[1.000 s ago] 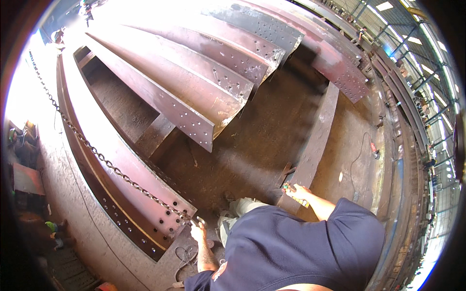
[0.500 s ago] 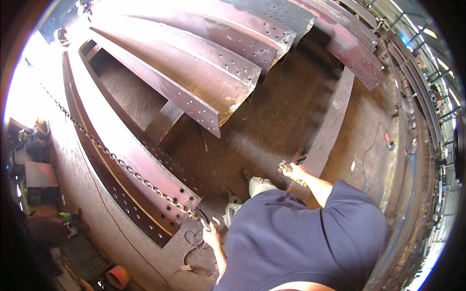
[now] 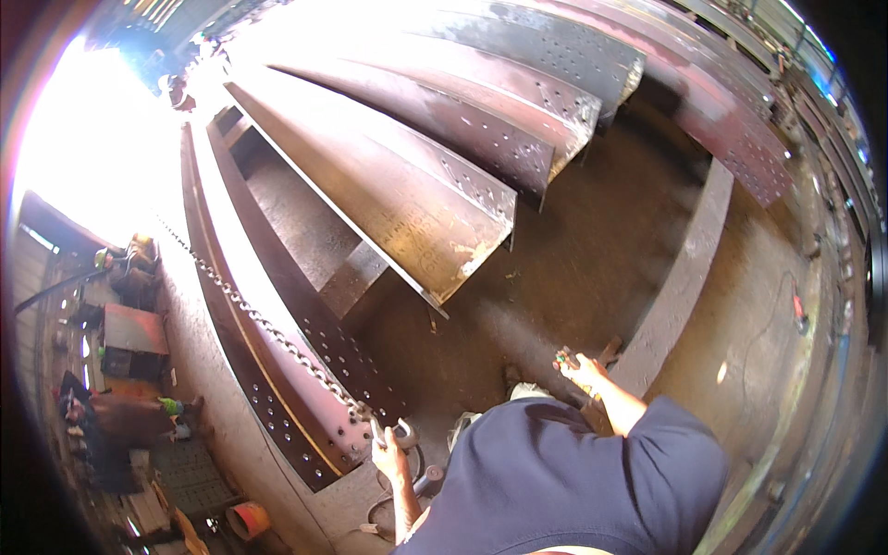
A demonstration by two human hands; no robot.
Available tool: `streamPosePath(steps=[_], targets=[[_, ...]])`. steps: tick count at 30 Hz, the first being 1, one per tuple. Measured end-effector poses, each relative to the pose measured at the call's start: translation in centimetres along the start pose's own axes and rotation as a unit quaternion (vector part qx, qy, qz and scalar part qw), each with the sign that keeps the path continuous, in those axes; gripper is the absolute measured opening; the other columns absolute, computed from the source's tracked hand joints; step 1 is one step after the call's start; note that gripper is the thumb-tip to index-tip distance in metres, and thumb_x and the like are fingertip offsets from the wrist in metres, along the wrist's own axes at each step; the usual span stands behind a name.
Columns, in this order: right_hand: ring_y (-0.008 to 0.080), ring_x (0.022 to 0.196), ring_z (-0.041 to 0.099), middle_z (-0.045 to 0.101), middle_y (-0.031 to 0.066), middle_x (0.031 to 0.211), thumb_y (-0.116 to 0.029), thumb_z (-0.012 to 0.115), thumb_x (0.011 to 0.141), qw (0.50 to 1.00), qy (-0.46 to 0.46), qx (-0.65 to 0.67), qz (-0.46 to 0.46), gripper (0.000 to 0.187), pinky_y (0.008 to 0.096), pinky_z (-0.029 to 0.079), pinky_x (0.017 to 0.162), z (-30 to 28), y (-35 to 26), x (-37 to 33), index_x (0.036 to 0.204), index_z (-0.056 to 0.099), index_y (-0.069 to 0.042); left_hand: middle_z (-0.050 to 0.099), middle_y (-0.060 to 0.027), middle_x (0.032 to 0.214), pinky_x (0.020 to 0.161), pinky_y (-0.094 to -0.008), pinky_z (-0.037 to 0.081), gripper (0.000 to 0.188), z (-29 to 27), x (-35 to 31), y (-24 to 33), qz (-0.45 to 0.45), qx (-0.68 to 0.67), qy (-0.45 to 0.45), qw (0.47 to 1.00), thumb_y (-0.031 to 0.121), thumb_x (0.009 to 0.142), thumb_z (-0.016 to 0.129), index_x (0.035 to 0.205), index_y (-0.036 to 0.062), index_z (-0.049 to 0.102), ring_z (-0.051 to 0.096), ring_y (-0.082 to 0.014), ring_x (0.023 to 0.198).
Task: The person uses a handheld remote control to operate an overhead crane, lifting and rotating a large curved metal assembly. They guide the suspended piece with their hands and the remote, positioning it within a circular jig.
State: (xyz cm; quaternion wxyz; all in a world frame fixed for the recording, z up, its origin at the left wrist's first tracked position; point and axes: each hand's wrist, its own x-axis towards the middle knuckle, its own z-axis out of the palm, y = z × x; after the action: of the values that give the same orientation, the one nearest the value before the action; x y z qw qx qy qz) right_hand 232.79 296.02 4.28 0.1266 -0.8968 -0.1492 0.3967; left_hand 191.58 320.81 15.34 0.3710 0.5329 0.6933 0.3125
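At the lower middle, my left hand [image 3: 388, 455] is closed around a metal hook [image 3: 404, 431]. The hook hangs at the near end of a heavy chain [image 3: 254, 319], which runs off to the far left above a long steel beam [image 3: 319, 388] with rows of bolt holes. My right hand [image 3: 586, 374], out to the right, is closed on a small object with a green part [image 3: 561, 358]; its kind is too small to tell. Ahead of me lies another steel beam [image 3: 435, 227], open side up, with chalk-like marks inside it.
More drilled beams [image 3: 555, 129] lie side by side beyond. A flat steel support [image 3: 680, 268] crosses the floor at right, near a red tool with a cord [image 3: 799, 314]. At left stand a metal box [image 3: 136, 340], an orange bucket [image 3: 248, 521] and another person [image 3: 116, 421].
My view has swung, so the beams sit farther right and lower. The hook now shows more plainly beside my left hand, and the near beam's side flange appears edge-on.
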Motion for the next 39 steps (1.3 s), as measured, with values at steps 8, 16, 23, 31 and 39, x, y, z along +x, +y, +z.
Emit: streamPosePath(steps=[8,16,23,31,39], targets=[[0.0371,0.107,0.061,0.064,0.0207,0.113,-0.064,0.063,0.071,0.999,0.032,0.026,0.000,0.071,0.0442,0.048,0.087,-3.8,2.3,4.0,0.115,0.055,-0.009,0.067,-0.0172,0.080,0.071,-0.0377,0.049,0.042,8.4,1.8,3.6,0.002,0.086,-0.063,0.994,0.037,0.083,0.066,0.093,-0.0028,0.066,0.064,-0.0250,0.074],[0.0371,0.112,0.059,0.061,0.0236,0.118,-0.067,0.059,0.072,0.998,0.014,0.065,-0.022,0.083,0.0442,0.047,0.092,-3.7,-1.2,7.4,0.130,0.050,-0.008,0.067,-0.0219,0.097,0.083,-0.0411,0.049,0.055,16.2,9.5,-1.2,-0.066,0.152,-0.128,0.978,0.047,0.079,0.064,0.101,-0.0033,0.065,0.066,-0.0338,0.093],[0.0384,0.106,0.061,0.065,0.0214,0.110,-0.067,0.061,0.070,0.998,0.024,0.040,-0.034,0.073,0.0454,0.048,0.088,-3.0,-4.0,9.4,0.115,0.056,-0.010,0.067,-0.0217,0.100,0.084,-0.0410,0.050,0.056,19.8,14.8,-0.8,-0.117,0.177,-0.163,0.964,0.044,0.076,0.068,0.104,-0.0039,0.064,0.065,-0.0341,0.096],[0.0357,0.110,0.060,0.063,0.0202,0.115,-0.065,0.064,0.071,0.998,0.027,0.051,-0.026,0.077,0.0441,0.048,0.090,-4.3,-8.6,11.9,0.124,0.052,-0.011,0.067,-0.0210,0.098,0.081,-0.0387,0.052,0.050,23.0,21.3,0.5,-0.168,0.175,-0.110,0.964,0.035,0.071,0.070,0.101,-0.0043,0.063,0.066,-0.0309,0.093],[0.0313,0.108,0.061,0.065,0.0166,0.113,-0.059,0.068,0.072,0.997,0.027,0.059,0.037,0.065,0.0408,0.049,0.088,-5.9,-11.5,10.3,0.116,0.058,-0.012,0.068,-0.0210,0.096,0.084,-0.0392,0.051,0.052,25.0,32.0,3.4,-0.115,0.171,-0.059,0.977,0.035,0.068,0.069,0.100,-0.0056,0.064,0.067,-0.0327,0.092]])
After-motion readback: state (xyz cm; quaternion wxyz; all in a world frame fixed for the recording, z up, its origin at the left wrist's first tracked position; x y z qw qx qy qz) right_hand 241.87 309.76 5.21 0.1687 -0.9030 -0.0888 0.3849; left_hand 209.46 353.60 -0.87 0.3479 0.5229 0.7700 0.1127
